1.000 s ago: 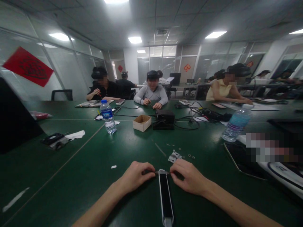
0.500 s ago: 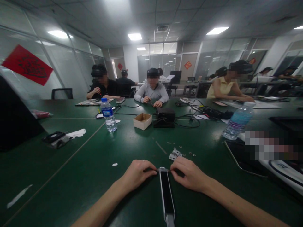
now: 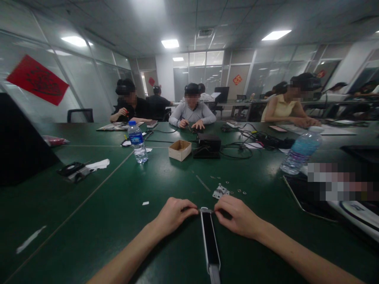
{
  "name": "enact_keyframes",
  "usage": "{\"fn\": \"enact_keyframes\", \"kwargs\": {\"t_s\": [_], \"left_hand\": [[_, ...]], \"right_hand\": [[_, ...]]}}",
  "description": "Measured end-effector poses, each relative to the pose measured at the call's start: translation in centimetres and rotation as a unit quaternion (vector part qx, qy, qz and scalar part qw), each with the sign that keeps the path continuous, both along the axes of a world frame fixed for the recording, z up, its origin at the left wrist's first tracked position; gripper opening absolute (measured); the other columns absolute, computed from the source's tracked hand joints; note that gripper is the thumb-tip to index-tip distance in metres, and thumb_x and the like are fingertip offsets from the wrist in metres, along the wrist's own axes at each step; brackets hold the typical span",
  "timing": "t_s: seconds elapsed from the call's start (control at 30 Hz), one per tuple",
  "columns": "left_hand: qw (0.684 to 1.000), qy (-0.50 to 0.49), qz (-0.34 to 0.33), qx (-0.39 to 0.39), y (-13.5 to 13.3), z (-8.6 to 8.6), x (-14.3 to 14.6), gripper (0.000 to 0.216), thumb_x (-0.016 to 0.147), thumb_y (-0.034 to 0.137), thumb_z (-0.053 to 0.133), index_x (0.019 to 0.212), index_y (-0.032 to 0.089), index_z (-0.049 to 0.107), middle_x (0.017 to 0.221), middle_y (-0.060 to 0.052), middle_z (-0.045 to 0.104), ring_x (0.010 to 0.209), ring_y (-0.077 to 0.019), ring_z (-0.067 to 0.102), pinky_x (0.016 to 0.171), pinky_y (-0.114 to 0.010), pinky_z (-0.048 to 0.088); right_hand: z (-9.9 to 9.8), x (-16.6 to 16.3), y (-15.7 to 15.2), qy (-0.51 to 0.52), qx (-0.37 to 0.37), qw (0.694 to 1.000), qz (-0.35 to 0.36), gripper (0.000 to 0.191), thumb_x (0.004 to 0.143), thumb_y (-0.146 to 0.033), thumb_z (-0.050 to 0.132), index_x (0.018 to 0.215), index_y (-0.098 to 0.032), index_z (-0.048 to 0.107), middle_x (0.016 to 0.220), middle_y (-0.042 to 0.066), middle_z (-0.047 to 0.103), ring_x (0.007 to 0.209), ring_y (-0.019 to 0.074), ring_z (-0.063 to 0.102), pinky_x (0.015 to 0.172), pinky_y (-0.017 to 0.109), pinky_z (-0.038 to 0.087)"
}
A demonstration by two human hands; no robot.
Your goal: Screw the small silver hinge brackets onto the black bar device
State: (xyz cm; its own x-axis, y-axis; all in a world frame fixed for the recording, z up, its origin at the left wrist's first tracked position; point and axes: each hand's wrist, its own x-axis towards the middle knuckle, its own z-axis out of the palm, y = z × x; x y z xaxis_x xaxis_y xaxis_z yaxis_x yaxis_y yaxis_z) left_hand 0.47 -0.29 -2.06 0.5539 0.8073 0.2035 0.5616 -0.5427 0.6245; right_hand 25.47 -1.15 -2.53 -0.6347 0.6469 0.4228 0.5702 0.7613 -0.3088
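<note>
While the long black piece (image 3: 210, 240) rests on the green worktop (image 3: 103, 225), the left hand (image 3: 174, 215) and the right hand (image 3: 237, 217) hold the 2 sides of its far end, with fingers (image 3: 188, 204) pinched narrow. A metal bracket (image 3: 220, 192) lies just beyond the right hand.

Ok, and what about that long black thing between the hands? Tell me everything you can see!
The long black thing is a narrow, straight bar with a smooth dark face and pale edges that look like metal or plastic. It seems to lie on the green table, its far end tipped slightly left. That end has a small rounded pale tip; a grey piece at the near end runs out of view. The left hand and right hand pinch close beside its far end; exact contact is too small to tell.
</note>
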Motion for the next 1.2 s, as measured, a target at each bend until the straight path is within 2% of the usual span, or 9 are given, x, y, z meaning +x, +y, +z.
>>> {"fn": "enact_keyframes", "kwargs": {"t_s": [0.3,0.53,0.73,1.0,1.2], "left_hand": [[1.000,-0.009,-0.006,0.008,-0.08,-0.31,-0.04,0.011,0.089,0.026,0.065,0.093,0.020,0.073,0.086,0.001,0.075,0.075,-0.0125,0.069,0.072,-0.018,0.047],[1.000,0.006,-0.009,0.005,-0.27,0.11,0.08,0.011,0.088,0.024,0.066,0.097,0.020,0.071,0.090,0.002,0.074,0.077,-0.0120,0.069,0.072,-0.017,0.049],[1.000,0.008,-0.015,0.022,-0.39,0.03,-0.02,0.021,0.088,0.023,0.066,0.108,0.020,0.067,0.099,0.000,0.074,0.084,-0.0140,0.070,0.076,-0.021,0.052],[0.988,0.110,-0.028,0.106,-0.42,0.01,-0.09,0.027,0.089,0.020,0.064,0.116,0.021,0.063,0.107,-0.003,0.072,0.087,-0.0184,0.071,0.079,-0.025,0.053],[0.973,0.169,-0.024,0.158,-0.61,0.24,-0.07,0.026,0.091,0.024,0.061,0.116,0.020,0.062,0.097,-0.004,0.074,0.075,-0.0186,0.070,0.072,-0.026,0.052]], "right_hand": [[0.26,0.01,-0.07,-0.008,-0.014,1.000,-0.001,0.012,0.084,-0.013,0.052,0.086,-0.016,0.063,0.083,0.005,0.063,0.075,0.0162,0.059,0.066,0.027,0.050],[0.27,-0.03,-0.09,-0.009,-0.006,1.000,-0.001,0.011,0.084,-0.012,0.053,0.087,-0.016,0.063,0.083,0.005,0.063,0.075,0.0161,0.059,0.066,0.028,0.050],[0.44,-0.05,-0.17,-0.012,-0.014,1.000,-0.005,0.012,0.084,-0.011,0.053,0.088,-0.017,0.063,0.083,0.005,0.063,0.075,0.0165,0.059,0.066,0.028,0.050],[-0.28,0.03,0.10,0.005,0.004,1.000,0.003,0.012,0.084,-0.012,0.052,0.087,-0.015,0.063,0.081,0.006,0.063,0.075,0.0169,0.059,0.066,0.028,0.049],[-0.06,0.08,0.06,-0.004,0.003,1.000,0.004,0.013,0.085,-0.014,0.051,0.087,-0.016,0.063,0.082,0.005,0.063,0.075,0.0163,0.058,0.066,0.028,0.050]]}}
